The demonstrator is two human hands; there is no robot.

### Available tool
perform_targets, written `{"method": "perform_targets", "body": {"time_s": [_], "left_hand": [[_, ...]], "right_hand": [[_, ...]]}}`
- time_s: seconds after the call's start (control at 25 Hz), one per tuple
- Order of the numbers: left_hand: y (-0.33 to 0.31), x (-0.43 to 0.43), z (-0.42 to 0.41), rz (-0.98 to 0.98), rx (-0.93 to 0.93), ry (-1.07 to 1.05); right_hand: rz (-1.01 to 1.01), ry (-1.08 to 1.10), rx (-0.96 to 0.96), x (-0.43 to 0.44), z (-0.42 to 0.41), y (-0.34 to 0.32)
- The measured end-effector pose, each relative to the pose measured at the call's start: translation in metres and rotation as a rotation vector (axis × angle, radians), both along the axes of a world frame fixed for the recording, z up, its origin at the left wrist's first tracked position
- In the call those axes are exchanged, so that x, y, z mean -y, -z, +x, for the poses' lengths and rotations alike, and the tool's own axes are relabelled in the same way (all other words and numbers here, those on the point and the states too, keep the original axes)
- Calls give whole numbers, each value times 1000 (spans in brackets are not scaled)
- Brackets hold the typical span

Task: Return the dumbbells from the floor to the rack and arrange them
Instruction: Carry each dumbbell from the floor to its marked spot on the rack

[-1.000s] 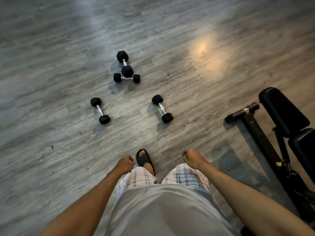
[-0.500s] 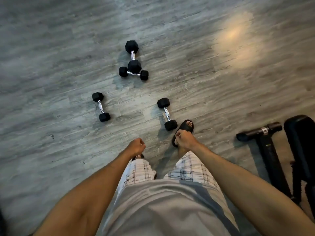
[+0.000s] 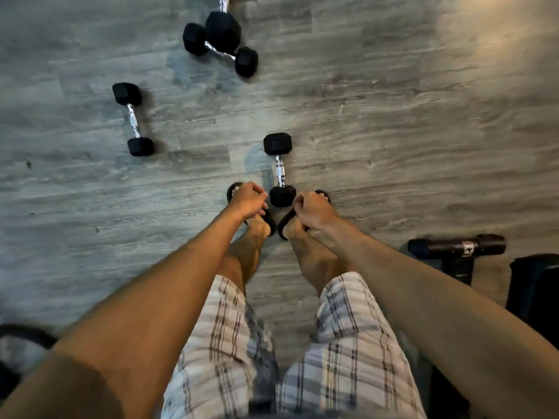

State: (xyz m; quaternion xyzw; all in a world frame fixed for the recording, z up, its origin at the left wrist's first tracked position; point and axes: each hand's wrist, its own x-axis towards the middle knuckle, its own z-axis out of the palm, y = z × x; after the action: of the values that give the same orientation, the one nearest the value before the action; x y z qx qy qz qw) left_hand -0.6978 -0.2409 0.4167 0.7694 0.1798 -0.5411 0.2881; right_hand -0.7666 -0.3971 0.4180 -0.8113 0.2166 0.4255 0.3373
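Several black hex dumbbells with chrome handles lie on the grey wood floor. The nearest dumbbell lies lengthwise just ahead of my feet, its near head between my two hands. My left hand hangs with curled fingers just left of that head, holding nothing. On the other side of it my right hand is loosely closed and empty. A second small dumbbell lies further left. At the top, a small dumbbell rests against a larger one that the frame cuts off. No rack is in view.
A black weight bench with a padded crossbar stands on the floor at the right, its dark pad at the frame edge. A dark round object shows at the lower left. My sandalled feet stand under my hands.
I have stepped forward and bent down; the dumbbells now lie much closer. Both hands have dropped to either side of the nearest dumbbell's near head.
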Motion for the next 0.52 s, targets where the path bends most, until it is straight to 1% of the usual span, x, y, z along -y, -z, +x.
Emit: {"method": "perform_targets", "body": {"time_s": [0.12,0.24,0.36,0.44,0.52], "left_hand": [[85,11,6,33,-23,-6],[168,13,15,39,-47,-32],[258,15,28,26,-66,-170],[313,18,36,7,-77,-285],[360,22,45,10,-63,-347]], "right_hand": [[15,19,-41,4,8,87],[17,99,-53,2,13,173],[-5,178,-69,-5,15,262],[-47,211,-88,-10,18,313],[-84,276,-99,-17,23,356]]}}
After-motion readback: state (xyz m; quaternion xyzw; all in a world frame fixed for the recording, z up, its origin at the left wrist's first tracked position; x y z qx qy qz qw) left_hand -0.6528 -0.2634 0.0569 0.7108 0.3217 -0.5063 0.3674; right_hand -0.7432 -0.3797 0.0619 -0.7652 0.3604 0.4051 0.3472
